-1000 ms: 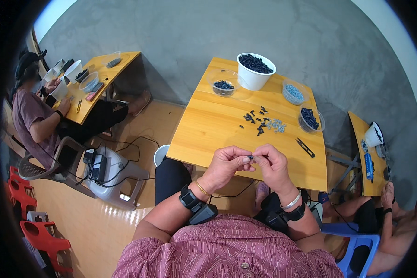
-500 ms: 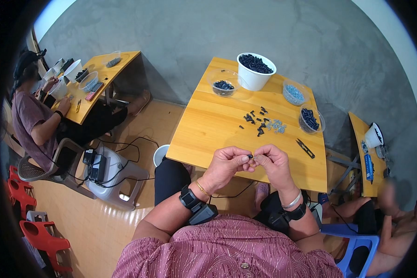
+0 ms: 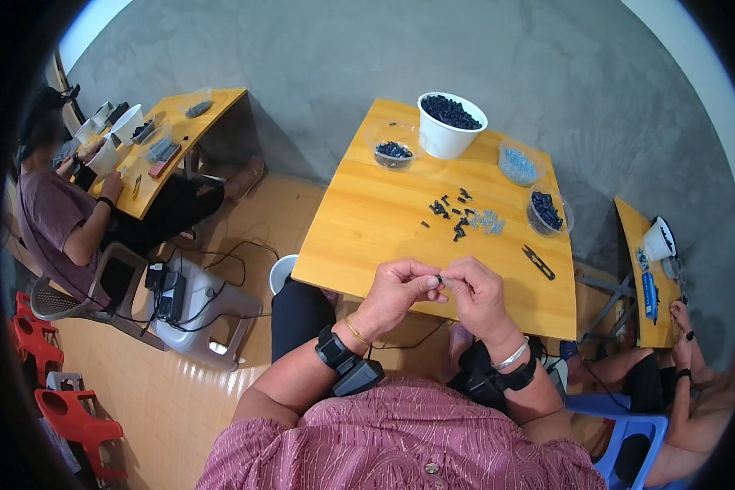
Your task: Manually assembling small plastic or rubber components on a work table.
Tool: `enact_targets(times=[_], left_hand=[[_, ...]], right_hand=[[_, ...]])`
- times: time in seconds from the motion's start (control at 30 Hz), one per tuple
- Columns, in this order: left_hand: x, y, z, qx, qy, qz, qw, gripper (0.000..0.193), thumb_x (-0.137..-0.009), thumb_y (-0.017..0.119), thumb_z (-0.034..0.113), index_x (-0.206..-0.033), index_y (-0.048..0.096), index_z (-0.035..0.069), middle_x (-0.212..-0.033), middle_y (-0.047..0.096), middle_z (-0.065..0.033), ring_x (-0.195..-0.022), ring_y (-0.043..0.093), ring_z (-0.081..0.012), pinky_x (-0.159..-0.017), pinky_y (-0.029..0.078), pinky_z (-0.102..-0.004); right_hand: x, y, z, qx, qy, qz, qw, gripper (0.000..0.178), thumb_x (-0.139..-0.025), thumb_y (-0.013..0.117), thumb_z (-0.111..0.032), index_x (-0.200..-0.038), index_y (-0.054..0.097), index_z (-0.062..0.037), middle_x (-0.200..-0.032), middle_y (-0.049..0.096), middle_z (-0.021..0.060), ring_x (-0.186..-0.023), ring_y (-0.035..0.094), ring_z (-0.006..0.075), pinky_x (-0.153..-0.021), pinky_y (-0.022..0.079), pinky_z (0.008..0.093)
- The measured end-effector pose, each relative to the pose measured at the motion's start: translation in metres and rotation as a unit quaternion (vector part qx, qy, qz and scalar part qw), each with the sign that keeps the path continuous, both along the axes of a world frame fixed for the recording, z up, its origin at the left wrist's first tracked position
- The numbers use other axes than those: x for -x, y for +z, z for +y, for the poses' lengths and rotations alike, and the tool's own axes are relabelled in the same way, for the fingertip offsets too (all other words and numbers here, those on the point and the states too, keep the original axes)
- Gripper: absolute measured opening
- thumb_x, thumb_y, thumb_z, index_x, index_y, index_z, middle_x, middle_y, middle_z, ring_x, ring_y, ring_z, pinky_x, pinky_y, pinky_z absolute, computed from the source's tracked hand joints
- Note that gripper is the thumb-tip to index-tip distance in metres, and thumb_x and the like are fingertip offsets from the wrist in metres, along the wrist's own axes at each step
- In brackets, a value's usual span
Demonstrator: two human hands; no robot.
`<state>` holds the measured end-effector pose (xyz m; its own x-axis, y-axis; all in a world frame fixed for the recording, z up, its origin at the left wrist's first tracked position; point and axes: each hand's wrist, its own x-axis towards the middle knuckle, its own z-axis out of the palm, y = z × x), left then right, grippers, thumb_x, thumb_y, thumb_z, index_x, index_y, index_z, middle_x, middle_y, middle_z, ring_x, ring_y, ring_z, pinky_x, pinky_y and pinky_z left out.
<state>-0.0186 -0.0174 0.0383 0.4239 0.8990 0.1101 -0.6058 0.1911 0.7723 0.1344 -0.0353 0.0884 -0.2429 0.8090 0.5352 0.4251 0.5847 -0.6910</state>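
Between the thumb and fingertips of my left hand (image 3: 400,287) is a small black plastic piece (image 3: 441,278), held over the near edge of the table. My right hand (image 3: 478,296) pinches right against it; whatever its fingertips grip is hidden. Beyond my hands lie scattered black plastic pieces (image 3: 440,210) and, beside them, a small heap of shiny, pale grey-blue bits (image 3: 488,221). To the right rests a pair of dark thread snips (image 3: 539,262).
A white bucket (image 3: 447,143) of black pieces stands at the back of the wooden table (image 3: 343,237). Clear tubs hold black pieces (image 3: 394,151), light-blue bits (image 3: 518,167) and more black pieces (image 3: 545,211). Other people sit at tables left and right.
My right hand has turned slightly, its fingers closing in over the black piece. At the right, a person's hands have come to the edge of their table.
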Motion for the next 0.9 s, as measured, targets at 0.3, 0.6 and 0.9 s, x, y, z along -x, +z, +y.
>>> enact_targets(times=[0.3, 0.6, 0.9], left_hand=[[0.0, -0.005, 0.001, 0.047, 0.002, -0.043, 0.998, 0.01, -0.085, 0.052, 0.001, -0.092, 0.059, -0.001, -0.079, 0.059, -0.0082, -0.072, 0.057, -0.0144, -0.073, 0.053, -0.0342], [0.0, -0.003, 0.004, 0.07, 0.006, -0.065, 0.995, 0.011, -0.085, 0.052, 0.002, -0.093, 0.059, -0.001, -0.077, 0.058, -0.0076, -0.071, 0.057, -0.014, -0.074, 0.053, -0.0335], [0.0, -0.006, 0.004, 0.07, 0.009, -0.072, 0.995, 0.011, -0.085, 0.052, 0.001, -0.093, 0.059, -0.002, -0.081, 0.06, -0.0083, -0.072, 0.056, -0.0132, -0.072, 0.052, -0.0306]], right_hand=[[0.0, -0.016, -0.003, 0.085, -0.024, 0.104, 0.991, 0.019, -0.08, 0.053, 0.002, -0.099, 0.056, -0.0003, -0.074, 0.054, 0.0076, -0.066, 0.055, 0.0167, -0.06, 0.045, 0.0255], [0.002, -0.009, -0.004, 0.023, -0.017, -0.032, 0.999, 0.032, -0.081, 0.047, 0.001, -0.113, 0.05, 0.0006, -0.081, 0.052, 0.0143, -0.074, 0.055, 0.0261, -0.067, 0.045, 0.0307], [0.007, -0.013, -0.006, 0.027, 0.006, -0.049, 0.998, 0.038, -0.081, 0.047, 0.001, -0.119, 0.044, 0.0046, -0.088, 0.051, 0.0167, -0.079, 0.054, 0.0284, -0.071, 0.046, 0.0334]])
